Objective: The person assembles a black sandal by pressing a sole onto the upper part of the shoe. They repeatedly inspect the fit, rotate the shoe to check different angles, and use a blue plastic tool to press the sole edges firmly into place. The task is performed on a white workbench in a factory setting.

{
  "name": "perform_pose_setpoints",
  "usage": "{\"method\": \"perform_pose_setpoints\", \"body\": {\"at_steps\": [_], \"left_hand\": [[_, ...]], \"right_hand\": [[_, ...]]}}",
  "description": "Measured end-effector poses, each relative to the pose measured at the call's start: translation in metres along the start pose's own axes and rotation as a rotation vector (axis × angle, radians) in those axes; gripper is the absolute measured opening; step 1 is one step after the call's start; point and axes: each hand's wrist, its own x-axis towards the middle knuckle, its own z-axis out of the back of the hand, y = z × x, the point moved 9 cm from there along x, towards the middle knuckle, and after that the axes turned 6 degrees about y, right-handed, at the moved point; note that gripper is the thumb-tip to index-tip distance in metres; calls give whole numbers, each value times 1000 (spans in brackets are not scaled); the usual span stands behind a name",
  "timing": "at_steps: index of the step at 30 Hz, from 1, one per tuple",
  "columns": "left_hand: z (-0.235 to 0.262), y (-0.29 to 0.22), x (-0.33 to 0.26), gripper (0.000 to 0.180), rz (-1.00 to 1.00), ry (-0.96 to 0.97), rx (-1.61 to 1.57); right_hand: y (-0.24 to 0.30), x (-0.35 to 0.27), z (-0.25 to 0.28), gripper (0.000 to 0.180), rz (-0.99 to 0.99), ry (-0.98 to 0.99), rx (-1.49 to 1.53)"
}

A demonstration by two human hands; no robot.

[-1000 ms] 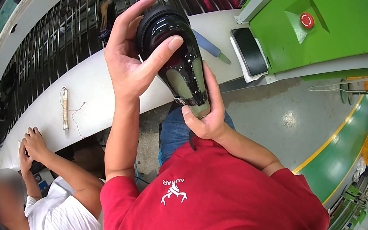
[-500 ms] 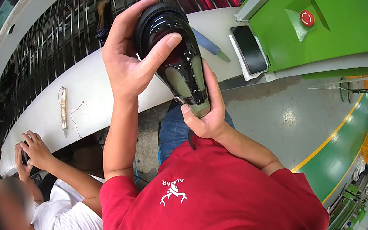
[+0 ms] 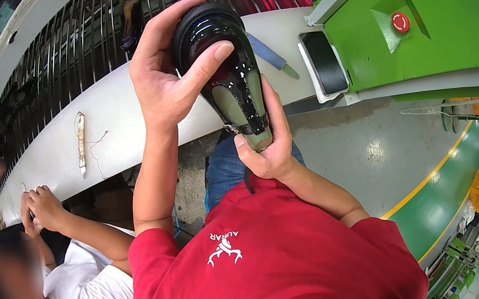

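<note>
A glossy black strap shoe [image 3: 241, 54] on a green shoe last [image 3: 229, 105] is held up over the edge of the white work surface. My left hand [image 3: 167, 89] grips it around the toe end, thumb pressed across the shiny upper, fingers behind the thick dark sole. At the heel end, my right hand [image 3: 271, 154] wraps the green last, its thumb on the near side close to a small buckle. The toe points away from me. Whatever the fingers touch on the hidden far side does not show.
On the white work surface [image 3: 120, 129] lie a tape-wrapped tool [image 3: 82, 144], a blue-handled tool [image 3: 265, 51] and a smartphone [image 3: 324, 63] on something white. A green machine [image 3: 447, 16] with a red button [image 3: 400, 22] stands right. Rollers [image 3: 79, 55] run behind; a co-worker [image 3: 91, 292] sits left.
My two hands and the shoe stay almost where they were, with only a slight shift. At left, the co-worker's hands have moved closer together and the head has lowered.
</note>
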Motion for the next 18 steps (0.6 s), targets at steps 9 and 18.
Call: {"method": "perform_pose_setpoints", "body": {"at_steps": [9, 18], "left_hand": [[1, 0, 0, 63, -3, -6, 12], [0, -1, -3, 58, 10, -29, 43]], "right_hand": [[-1, 0, 0, 100, 2, -2, 2], [6, 2, 3, 99, 35, -4, -45]]}}
